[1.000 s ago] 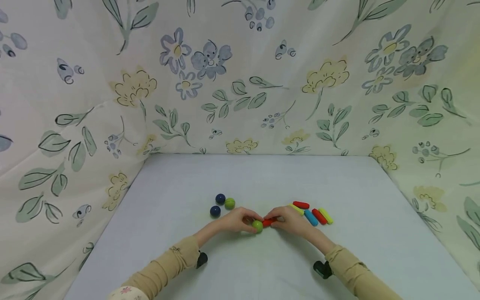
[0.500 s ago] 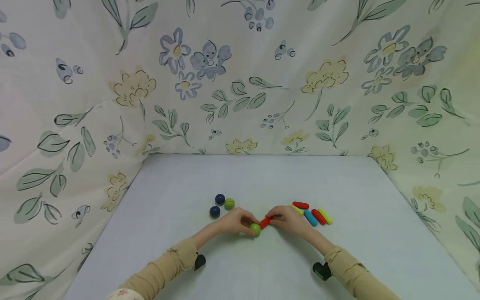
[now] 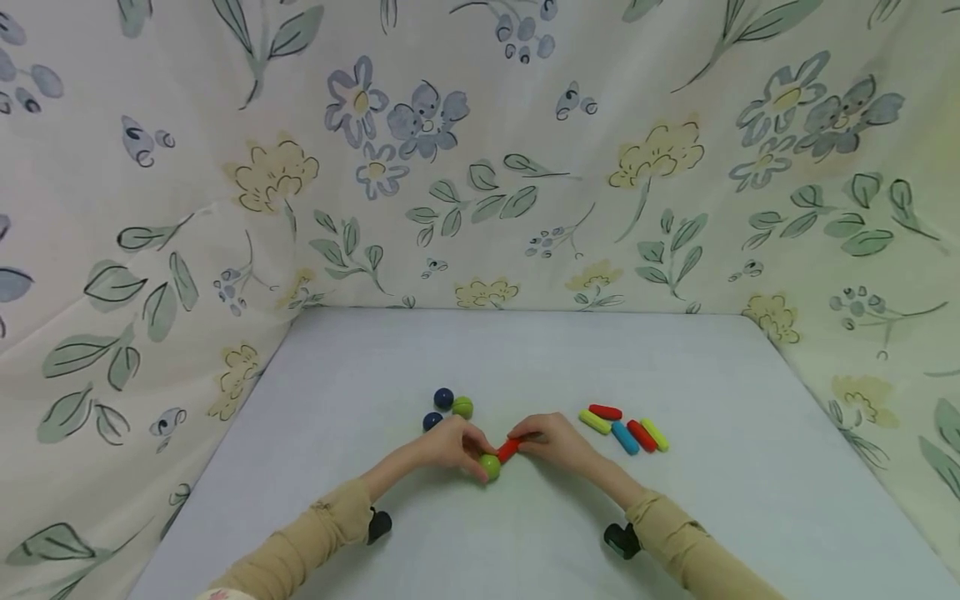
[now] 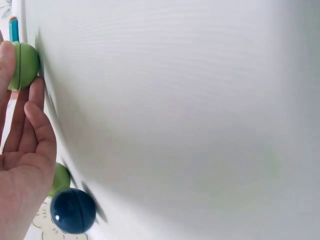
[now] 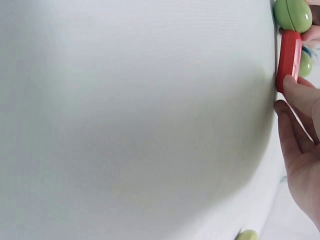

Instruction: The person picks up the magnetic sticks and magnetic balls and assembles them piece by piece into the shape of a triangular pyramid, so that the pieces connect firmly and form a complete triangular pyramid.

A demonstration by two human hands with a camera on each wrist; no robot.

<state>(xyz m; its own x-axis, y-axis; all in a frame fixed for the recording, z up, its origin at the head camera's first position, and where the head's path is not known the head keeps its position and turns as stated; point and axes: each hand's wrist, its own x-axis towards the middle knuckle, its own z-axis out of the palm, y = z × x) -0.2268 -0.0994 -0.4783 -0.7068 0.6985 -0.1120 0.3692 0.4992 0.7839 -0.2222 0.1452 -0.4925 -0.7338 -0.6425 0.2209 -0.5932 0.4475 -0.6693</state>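
My left hand (image 3: 450, 444) pinches a green ball (image 3: 490, 467) between thumb and fingers, low over the white table. A seam runs round that ball (image 4: 27, 66) in the left wrist view. Thumb and fingertips of my right hand (image 3: 555, 440) pinch one end of a short red stick (image 3: 508, 451). The stick's other end meets the green ball, as the right wrist view shows with the red stick (image 5: 289, 61) right against the ball (image 5: 293, 15). Behind the left hand lie two dark blue balls (image 3: 444, 398) and another green ball (image 3: 462, 407).
Right of the right hand lies a loose group of sticks: a red one (image 3: 605, 412), a blue one (image 3: 625, 437), another red one (image 3: 642, 435) and two yellow-green ones (image 3: 595, 422). The white table (image 3: 360, 350) ends at a flower-patterned cloth (image 3: 495, 242) behind.
Both hands have moved left and slightly nearer, carrying the green ball and red stick together. The stick now slants more. The left hand partly covers a blue ball.
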